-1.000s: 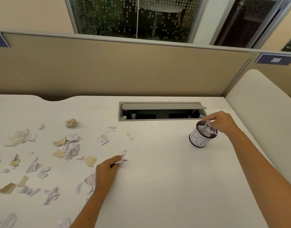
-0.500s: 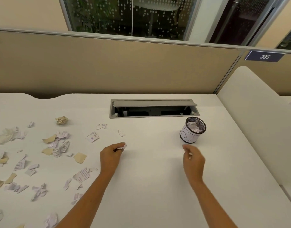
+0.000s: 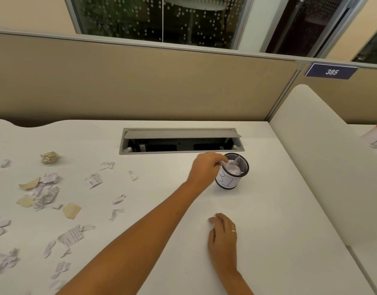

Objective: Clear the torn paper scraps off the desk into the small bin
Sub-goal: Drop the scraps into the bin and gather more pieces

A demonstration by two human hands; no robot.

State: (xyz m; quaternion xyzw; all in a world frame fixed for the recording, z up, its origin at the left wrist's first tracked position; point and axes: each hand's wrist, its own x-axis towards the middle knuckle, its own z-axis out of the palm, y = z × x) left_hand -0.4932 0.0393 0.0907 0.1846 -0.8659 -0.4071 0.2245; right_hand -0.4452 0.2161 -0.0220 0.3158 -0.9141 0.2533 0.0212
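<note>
The small black mesh bin point(image 3: 233, 180) with a white label stands on the white desk point(image 3: 268, 209), right of centre, and holds crumpled paper. My left hand point(image 3: 204, 168) reaches across to its left rim, fingers pinched on a small white paper scrap point(image 3: 222, 163) over the opening. My right hand point(image 3: 222, 235) rests on the desk nearer to me, fingers loosely curled, holding nothing. Several torn white and tan paper scraps point(image 3: 47, 192) lie over the left part of the desk, with a crumpled tan ball point(image 3: 49, 156) behind them.
An open grey cable hatch point(image 3: 181, 140) is sunk into the desk just behind the bin. A tan partition point(image 3: 140, 81) runs along the back, and a white divider point(image 3: 319, 158) closes the right side. A white cup point(image 3: 375, 137) stands beyond it.
My left hand carried its scrap from the desk's middle rightward to the bin's rim. My right hand left the bin, drew back toward me and lies on the desk.
</note>
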